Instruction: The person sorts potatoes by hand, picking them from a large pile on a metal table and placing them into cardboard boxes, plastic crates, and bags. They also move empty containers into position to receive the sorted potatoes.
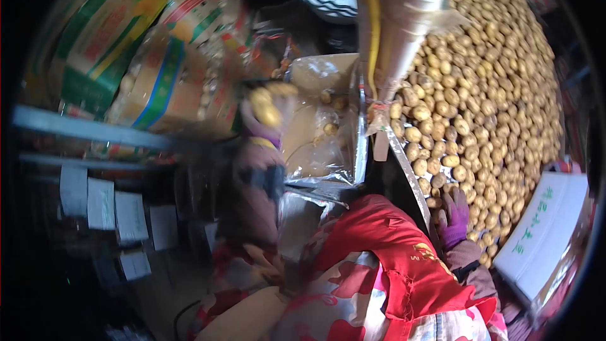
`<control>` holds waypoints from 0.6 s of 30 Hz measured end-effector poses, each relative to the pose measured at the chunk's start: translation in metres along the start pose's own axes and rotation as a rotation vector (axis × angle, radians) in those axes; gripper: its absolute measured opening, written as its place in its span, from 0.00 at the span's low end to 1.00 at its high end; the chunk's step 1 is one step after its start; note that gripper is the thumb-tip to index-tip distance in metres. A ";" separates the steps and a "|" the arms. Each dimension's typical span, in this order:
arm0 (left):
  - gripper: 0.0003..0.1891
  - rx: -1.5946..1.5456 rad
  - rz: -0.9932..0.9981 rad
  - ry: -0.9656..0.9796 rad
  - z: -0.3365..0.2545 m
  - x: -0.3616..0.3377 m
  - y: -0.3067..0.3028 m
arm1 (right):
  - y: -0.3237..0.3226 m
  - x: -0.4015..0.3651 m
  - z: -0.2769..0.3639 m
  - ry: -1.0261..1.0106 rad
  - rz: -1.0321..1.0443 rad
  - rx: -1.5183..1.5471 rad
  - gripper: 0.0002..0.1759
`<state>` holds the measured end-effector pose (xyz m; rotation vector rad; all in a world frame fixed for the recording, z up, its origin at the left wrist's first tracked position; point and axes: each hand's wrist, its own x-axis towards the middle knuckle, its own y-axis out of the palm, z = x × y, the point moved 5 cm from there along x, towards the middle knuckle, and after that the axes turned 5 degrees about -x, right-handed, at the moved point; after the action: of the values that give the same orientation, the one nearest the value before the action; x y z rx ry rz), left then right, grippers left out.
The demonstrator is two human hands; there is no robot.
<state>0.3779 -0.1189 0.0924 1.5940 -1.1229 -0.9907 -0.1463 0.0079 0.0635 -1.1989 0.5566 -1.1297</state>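
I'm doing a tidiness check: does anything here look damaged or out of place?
One thing, perhaps: a loose flap of wrapping juts from the pale post towards the potatoes, looking ragged where the rest lies close. I see no spill, though the lower left is dim.

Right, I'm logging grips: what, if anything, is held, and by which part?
The left hand holds at least one potato, but blur hides exactly where; the right hand is at the potato pile, any hold unclear.

1. Brown rectangular plastic-lined cardboard box [304, 110]: round tan potatoes [330, 129] inside.
2. Right of this box: broad heap of round yellow potatoes [489, 113]; farther right, white oblong carton [544, 227].
3. Left of this box: green-striped brown sacks [151, 79].
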 end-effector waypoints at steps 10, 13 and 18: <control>0.15 1.127 -0.062 -0.271 0.051 0.039 -0.004 | -0.006 -0.068 -0.020 0.319 -0.157 -0.032 0.22; 0.14 1.627 0.746 -0.584 0.159 -0.070 0.008 | -0.008 -0.090 -0.026 0.447 -0.173 -0.076 0.27; 0.19 1.124 0.912 -1.185 0.295 -0.145 -0.014 | -0.007 -0.126 -0.037 0.519 -0.137 -0.075 0.29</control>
<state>0.0660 -0.0450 0.0183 0.7554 -3.2360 -0.5710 -0.2291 0.1056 0.0319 -1.0154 0.9258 -1.5630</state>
